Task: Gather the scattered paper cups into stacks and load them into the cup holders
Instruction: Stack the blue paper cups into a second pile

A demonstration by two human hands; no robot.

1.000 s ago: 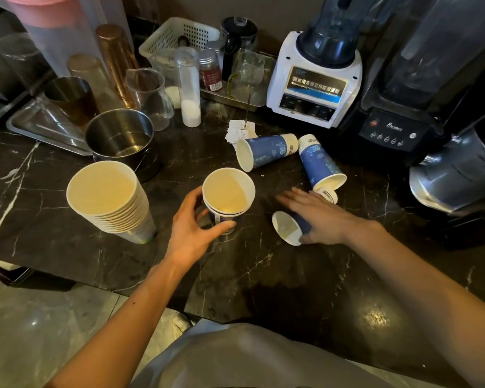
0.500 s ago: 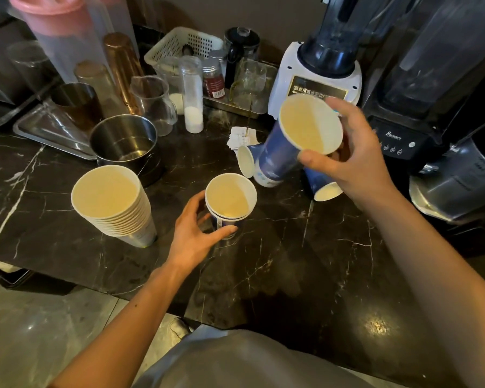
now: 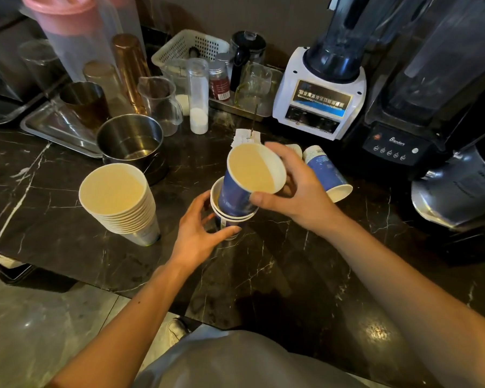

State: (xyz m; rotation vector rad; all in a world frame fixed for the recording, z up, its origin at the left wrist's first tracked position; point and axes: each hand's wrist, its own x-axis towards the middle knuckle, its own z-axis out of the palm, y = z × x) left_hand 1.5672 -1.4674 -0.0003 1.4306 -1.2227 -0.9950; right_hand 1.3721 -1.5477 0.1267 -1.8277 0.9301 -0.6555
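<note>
Right hand grips blue cup; left hand clasps short stack

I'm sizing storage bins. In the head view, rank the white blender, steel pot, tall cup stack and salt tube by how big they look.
1. white blender
2. tall cup stack and steel pot: look alike, and the stack sits nearer the camera, so unranked
3. salt tube

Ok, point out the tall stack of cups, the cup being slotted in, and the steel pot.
tall stack of cups (image 3: 115,191), head view, inside of the top cup
cup being slotted in (image 3: 235,197), head view, blue outer wall
steel pot (image 3: 115,138), head view, inner left wall
</note>
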